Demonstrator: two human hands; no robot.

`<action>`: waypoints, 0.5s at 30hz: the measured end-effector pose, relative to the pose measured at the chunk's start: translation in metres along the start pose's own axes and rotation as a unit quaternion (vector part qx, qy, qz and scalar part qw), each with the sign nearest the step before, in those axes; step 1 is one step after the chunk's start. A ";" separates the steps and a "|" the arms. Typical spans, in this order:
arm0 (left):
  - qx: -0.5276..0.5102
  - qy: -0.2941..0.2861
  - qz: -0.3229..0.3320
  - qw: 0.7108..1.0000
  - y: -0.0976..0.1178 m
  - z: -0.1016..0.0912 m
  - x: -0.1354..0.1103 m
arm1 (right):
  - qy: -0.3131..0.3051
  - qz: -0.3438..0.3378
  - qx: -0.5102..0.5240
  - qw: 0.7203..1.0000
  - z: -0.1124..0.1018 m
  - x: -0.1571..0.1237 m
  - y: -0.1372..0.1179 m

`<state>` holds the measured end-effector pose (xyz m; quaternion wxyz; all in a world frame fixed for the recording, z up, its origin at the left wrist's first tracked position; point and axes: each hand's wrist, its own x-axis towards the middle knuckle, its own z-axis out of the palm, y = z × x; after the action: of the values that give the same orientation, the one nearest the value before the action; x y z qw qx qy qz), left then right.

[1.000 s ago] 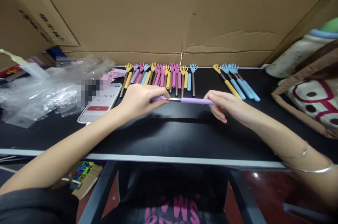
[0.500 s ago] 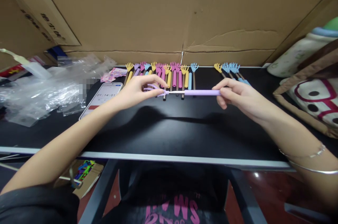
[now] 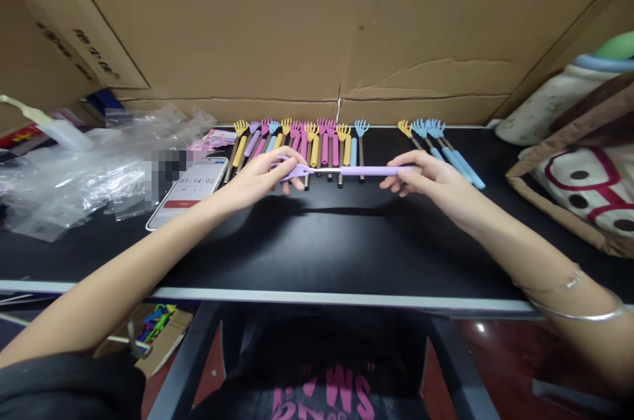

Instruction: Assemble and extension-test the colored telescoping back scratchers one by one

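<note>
A purple back scratcher (image 3: 369,171) is held level above the black desk, its metal rod showing between the claw head and the sleeve. My left hand (image 3: 270,175) pinches the claw head at its left end. At the other end, my right hand (image 3: 419,175) closes around the purple sleeve with thumb and fingers. Behind it lies a row of back scratchers (image 3: 324,142) in yellow, pink, purple and blue, claws toward the cardboard. Farther right, blue back scratchers (image 3: 458,162) and a yellow-clawed one (image 3: 405,128) lie at a slant.
A phone (image 3: 191,192) with a running timer lies left, beside crumpled clear plastic bags (image 3: 94,169). A cardboard wall (image 3: 307,24) stands behind. At right are a bottle (image 3: 539,100) and a brown-trimmed bag (image 3: 589,185). The desk's light front edge (image 3: 297,296) runs across.
My right hand has shifted slightly left along the sleeve, with its fingers extended farther beneath. My left hand has turned the claw head, so its face shows more. The camera view shifted slightly.
</note>
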<state>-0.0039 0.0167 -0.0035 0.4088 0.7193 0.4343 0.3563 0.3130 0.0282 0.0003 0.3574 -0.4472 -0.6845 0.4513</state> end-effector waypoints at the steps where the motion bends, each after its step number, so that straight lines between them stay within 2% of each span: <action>1: -0.002 -0.008 -0.005 1.000 0.000 0.000 0.000 | -0.001 -0.007 -0.016 1.000 0.000 0.000 0.000; 6: 0.014 -0.016 -0.026 0.999 0.003 -0.001 -0.002 | -0.012 -0.037 -0.084 0.996 -0.002 0.001 0.004; 12: 0.038 0.000 -0.047 0.998 0.006 -0.003 -0.002 | -0.079 -0.031 -0.122 0.989 -0.005 0.001 0.005; 15: 0.056 -0.003 -0.042 0.998 0.007 -0.002 -0.002 | -0.087 -0.033 -0.126 0.988 -0.005 0.002 0.005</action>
<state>-0.0040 0.0131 0.0033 0.3839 0.7231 0.4824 0.3116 0.3188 0.0323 -0.0027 0.2519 -0.4248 -0.7791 0.3862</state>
